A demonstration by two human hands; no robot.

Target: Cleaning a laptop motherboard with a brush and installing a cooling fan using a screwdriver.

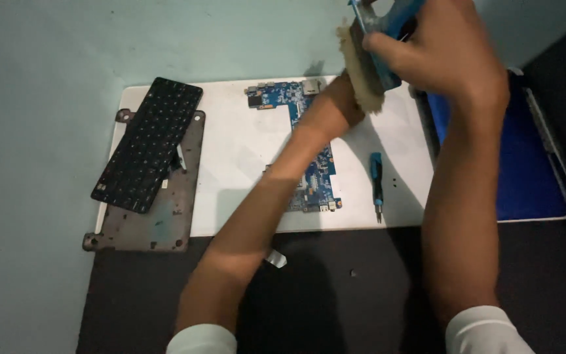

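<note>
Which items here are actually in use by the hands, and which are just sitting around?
In use:
- brush, held up in both hands: right hand grips its blue handle, left hand is at the bristles

Lying about:
- blue circuit board on the white board
- small blue screwdriver
- black keyboard on a grey metal plate
- blue laptop shell, right edge

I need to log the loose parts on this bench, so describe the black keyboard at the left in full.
The keyboard is a flat black slab with rows of small dark keys, plastic by the look of it. It lies face up and detached, skewed diagonally, its far end toward the wall. It rests on a grey-brown metal-looking plate with corner tabs, and its far corner overlaps the white board. Neither hand touches it.
</note>
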